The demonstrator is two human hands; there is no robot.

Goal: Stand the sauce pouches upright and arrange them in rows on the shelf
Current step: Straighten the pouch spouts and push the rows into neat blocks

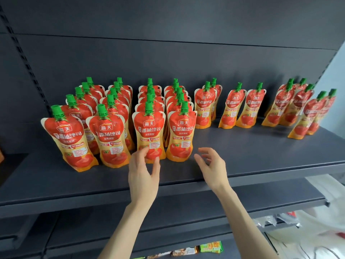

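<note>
- Reaching in over the front edge of a dark grey metal shelf [261,146], the person's left hand [143,172] is hovering at the bottom of a red-and-orange soft plastic sauce pouch with a green screw cap [149,131], the front one of the third row from the left.
- Its fingers are spreading loosely, thumb and forefinger apart, and the fingertips [144,150] are lying across the pouch's lower edge. I cannot tell whether they are touching it or sitting just in front. The hand is gripping nothing.
- The right hand [211,165] is hanging above bare shelf just right of the fourth row's front pouch [181,135]. Its fingers are relaxed and gently curling, holding nothing and touching nothing.
- Four tidy rows of matching pouches [110,139] are standing upright on the left half of the shelf, running front to back, each row close beside the next.
- Further right, toward the back, a pair of pouches [205,107] is standing one behind the other. Two more pouches [251,109] are leaning slightly side by side.
- Well apart from those, a loose cluster of pouches [283,107] is leaning near the shelf's right end.
- Below, a lower shelf [242,200] is showing, with a green snack packet [211,247] lying beneath it and white plastic bags [332,195] sitting at the right.
</note>
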